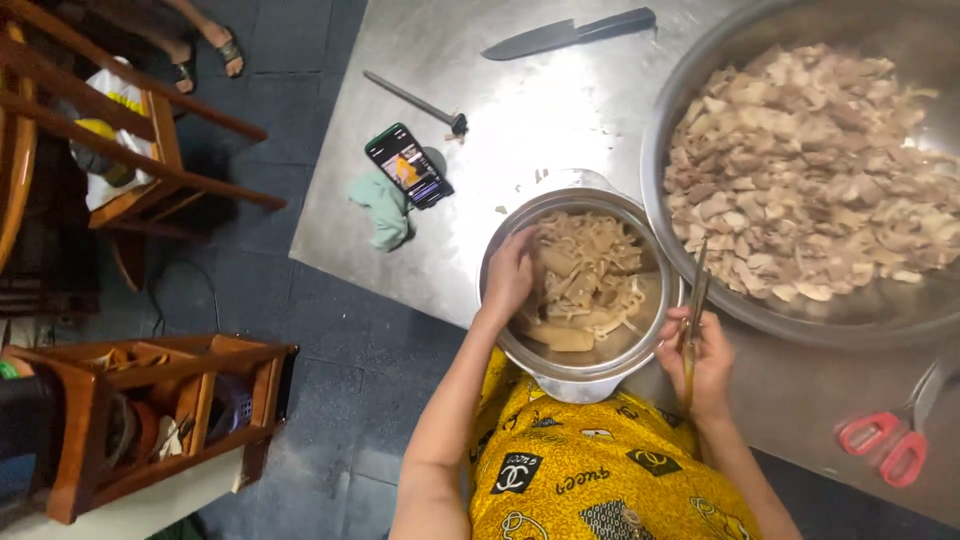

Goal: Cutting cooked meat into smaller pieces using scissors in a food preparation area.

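A steel pot (545, 208) full of pale strips of meat (592, 285) stands at the near edge of a steel table (520, 110). My left hand (508, 278) reaches into the pot and rests on the strips at its left side. My right hand (698, 355) is just right of the pot, closed around the handles of a pair of scissors (696, 300) whose blades point away from me. Beside it a very large steel bowl (690, 70) holds a heap of cut pale pieces (810, 160).
On the table lie a black-handled knife (565, 34), a sharpening rod (415, 101), a phone (408, 165) leaning over a green cloth (385, 208), and red-handled scissors (890, 440) at the right. Wooden chairs (140, 150) and a wooden rack (150, 420) stand on the dark floor at left.
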